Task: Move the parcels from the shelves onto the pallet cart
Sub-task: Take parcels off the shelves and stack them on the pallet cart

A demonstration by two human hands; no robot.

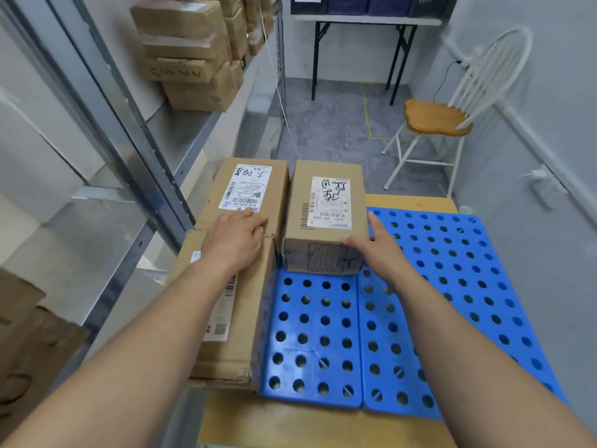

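The blue perforated pallet cart fills the lower right. Three cardboard parcels sit on its left part: a far-left parcel with a white label, a near-left long parcel, and a middle parcel with a handwritten label. My left hand lies flat across the seam of the two left parcels, fingers straight. My right hand holds the middle parcel's near right corner, thumb on its top edge and fingers along its right side.
Metal shelves run along the left, holding a stack of cardboard parcels at the upper level and a brown parcel lower left. A white chair with a wooden seat and a folding table stand beyond the cart.
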